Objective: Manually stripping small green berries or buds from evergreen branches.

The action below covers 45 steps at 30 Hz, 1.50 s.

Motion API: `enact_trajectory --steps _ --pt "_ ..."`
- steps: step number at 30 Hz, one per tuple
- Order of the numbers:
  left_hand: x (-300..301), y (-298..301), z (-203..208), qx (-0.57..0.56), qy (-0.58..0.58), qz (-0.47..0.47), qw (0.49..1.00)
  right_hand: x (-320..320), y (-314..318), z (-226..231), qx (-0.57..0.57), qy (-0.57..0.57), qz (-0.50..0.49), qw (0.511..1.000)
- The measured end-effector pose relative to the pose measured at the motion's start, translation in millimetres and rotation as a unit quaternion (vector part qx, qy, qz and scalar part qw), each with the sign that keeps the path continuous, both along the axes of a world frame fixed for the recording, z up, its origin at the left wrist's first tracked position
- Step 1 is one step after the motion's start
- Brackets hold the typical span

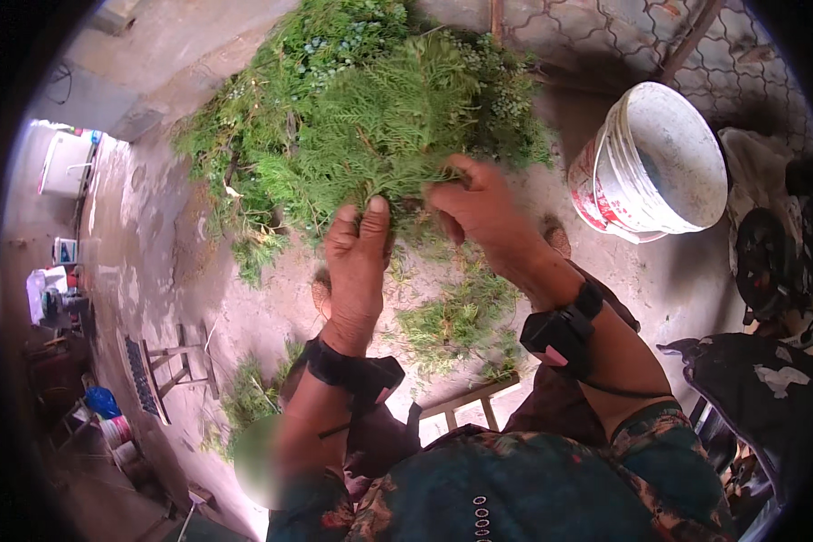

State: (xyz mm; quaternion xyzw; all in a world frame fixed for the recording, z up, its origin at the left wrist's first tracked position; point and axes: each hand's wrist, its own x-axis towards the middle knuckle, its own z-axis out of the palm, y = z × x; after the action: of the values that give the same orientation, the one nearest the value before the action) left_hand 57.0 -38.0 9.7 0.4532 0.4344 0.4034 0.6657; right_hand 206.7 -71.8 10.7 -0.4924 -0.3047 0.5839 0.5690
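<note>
The person's left hand [359, 262] grasps a leafy green sprig bunch [379, 154] by its stems, thumb pressed on top. The right hand [479, 203] has thumb and fingers bent in at the bunch's right edge; motion blurs it, so whether it grips a stem cannot be told. The bunch is held up in front of a large heap of cut greenery [334, 45] dotted with pale blue-green berries. Loose clippings [461, 316] lie nearer the person on a worn, stained concrete floor [307, 307]. To the right of the heap is a white bucket [601, 176]; beyond it, wavy interlocking paving [623, 36] covers the upper right. A dark cloth [750, 388] is draped at the lower right. Far left, a slatted wooden frame [144, 379] and a blue bundle [101, 400] sit near assorted clutter. Red printing marks the bucket's side, and a small white-and-blue container [64, 251] seems labelled, too small to read.
</note>
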Motion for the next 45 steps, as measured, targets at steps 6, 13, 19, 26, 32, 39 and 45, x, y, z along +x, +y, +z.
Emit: enact_trajectory --steps 6,13,19,26,32,39,45 --pt "-6.3 7.9 -2.2 0.146 0.082 0.021 0.986 5.9 3.0 4.9 0.01 -0.018 -0.067 0.998" --pt "-4.6 -1.7 0.3 0.587 0.447 -0.013 0.675 2.8 1.1 13.0 0.138 0.003 0.005 0.99" --pt "-0.5 -21.3 -4.3 0.36 0.151 -0.131 0.911 8.7 2.5 -1.6 0.118 0.04 -0.1 0.987" --pt "-12.6 10.6 33.7 0.06 0.033 -0.079 0.995 1.6 -4.9 3.9 0.054 0.077 0.041 0.995" --pt "-14.7 12.1 17.4 -0.141 -0.103 -0.102 0.979 -9.1 -7.6 10.2 -0.019 0.082 0.149 0.985" --pt "-13.4 18.0 10.6 -0.165 -0.077 0.097 0.978 29.8 0.8 21.2 -0.065 -0.305 0.05 0.949" --pt "-22.6 15.1 -5.0 -0.095 -0.074 -0.021 0.992 15.4 -2.1 18.1 0.168 -0.227 -0.092 0.955"
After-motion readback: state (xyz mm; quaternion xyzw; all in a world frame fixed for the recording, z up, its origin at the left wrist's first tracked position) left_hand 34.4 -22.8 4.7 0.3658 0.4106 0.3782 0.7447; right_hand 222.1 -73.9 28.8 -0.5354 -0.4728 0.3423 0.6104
